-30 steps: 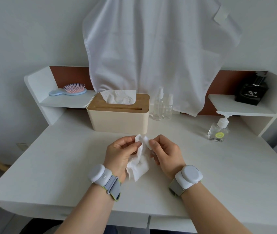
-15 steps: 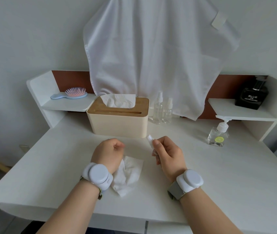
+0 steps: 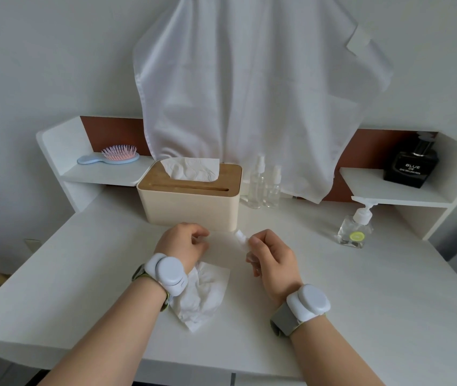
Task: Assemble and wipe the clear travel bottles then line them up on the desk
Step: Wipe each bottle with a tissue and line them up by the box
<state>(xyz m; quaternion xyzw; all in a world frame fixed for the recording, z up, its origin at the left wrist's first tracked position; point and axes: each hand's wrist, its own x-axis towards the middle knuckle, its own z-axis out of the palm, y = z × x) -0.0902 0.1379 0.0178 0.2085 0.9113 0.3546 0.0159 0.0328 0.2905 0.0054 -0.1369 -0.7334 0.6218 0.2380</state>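
Bottle in right hand, bare desk rightward

"BLUE DE" in white on the black perfume bottle

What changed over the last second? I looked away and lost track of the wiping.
The left hand let go of the crumpled tissue, which now lies on the desk under that wrist, and has drawn away to the left, fingers curled. The right hand still holds the small clear spray bottle. The two spray bottles by the tissue box have not moved.
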